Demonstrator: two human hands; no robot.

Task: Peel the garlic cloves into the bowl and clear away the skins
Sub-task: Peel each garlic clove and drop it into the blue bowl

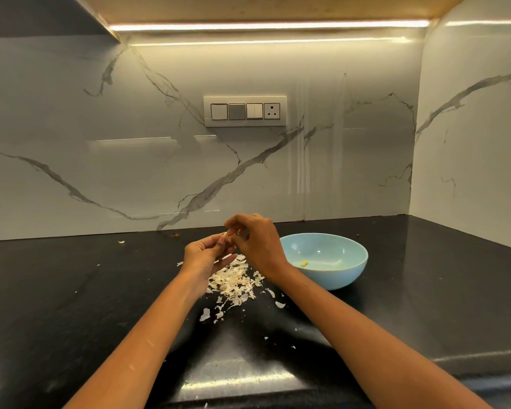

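Note:
Above the black counter my left hand (204, 252) holds a small pale garlic clove (227, 237) at its fingertips. My right hand (255, 242) meets it from the right, thumb and forefinger pinching the clove's skin. Below the hands lies a pile of papery garlic skins (233, 283). A light blue bowl (340, 273) stands just right of my right wrist, with a small yellowish peeled piece (304, 263) at its bottom.
Stray skin flakes (279, 304) are scattered toward the counter's front edge, one more (121, 242) near the marble backsplash at the left. A switch panel (245, 111) sits on the wall. The side wall closes off the counter at the right.

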